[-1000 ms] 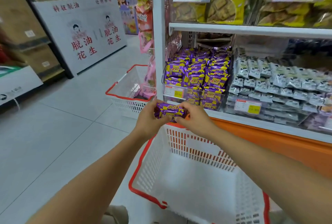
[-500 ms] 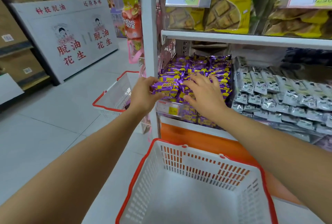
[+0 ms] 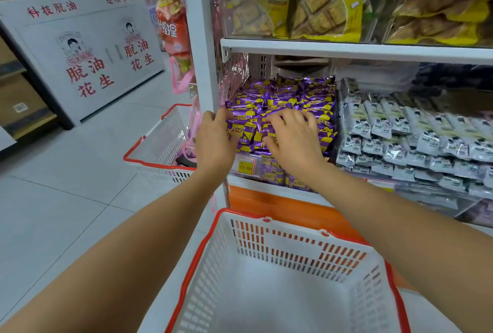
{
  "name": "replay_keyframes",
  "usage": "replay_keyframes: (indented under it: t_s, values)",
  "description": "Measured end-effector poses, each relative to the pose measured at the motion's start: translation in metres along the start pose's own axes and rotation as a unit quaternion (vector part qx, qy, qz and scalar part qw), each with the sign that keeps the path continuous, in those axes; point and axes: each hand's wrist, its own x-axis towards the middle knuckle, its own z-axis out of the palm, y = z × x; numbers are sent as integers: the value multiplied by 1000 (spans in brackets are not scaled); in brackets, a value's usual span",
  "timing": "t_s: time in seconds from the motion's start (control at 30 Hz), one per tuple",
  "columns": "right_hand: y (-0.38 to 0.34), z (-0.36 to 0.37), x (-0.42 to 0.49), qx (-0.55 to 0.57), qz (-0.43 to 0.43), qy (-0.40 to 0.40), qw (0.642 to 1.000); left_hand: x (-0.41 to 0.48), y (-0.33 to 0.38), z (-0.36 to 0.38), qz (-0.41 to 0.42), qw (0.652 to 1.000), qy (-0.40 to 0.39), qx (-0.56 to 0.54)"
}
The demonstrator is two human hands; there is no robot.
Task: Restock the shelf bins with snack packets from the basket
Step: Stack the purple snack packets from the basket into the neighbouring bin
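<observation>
Resting on purple snack packets (image 3: 290, 98) heaped in the clear shelf bin (image 3: 269, 172): right hand (image 3: 293, 143), fingers spread flat; left hand (image 3: 213, 140), fingers bent at the heap's left edge beside the white upright (image 3: 198, 39), grip unclear; grey packets (image 3: 413, 130) in the neighbouring bin (image 3: 426, 196); red-rimmed basket (image 3: 280, 250) below.

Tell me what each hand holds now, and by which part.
Left hand grips the purple-and-yellow foil snack packets by their left ends; right hand holds nothing, fingers spread flat on them.
</observation>
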Motion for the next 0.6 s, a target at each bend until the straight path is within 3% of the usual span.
replay_keyframes:
  t_s: [0.17,0.4,0.6]
  values:
    - [4,-5,-5,2,-5,12,1000,-8,-4,4,-9,999,-16,-48]
    - [0,-2,-3,-6,7,7,1000,-11,-4,3,14,998,-45,-29]
    - [-1,-4,-7,-15,-1,3,1000,-24,-10,7,48,999,3,14]
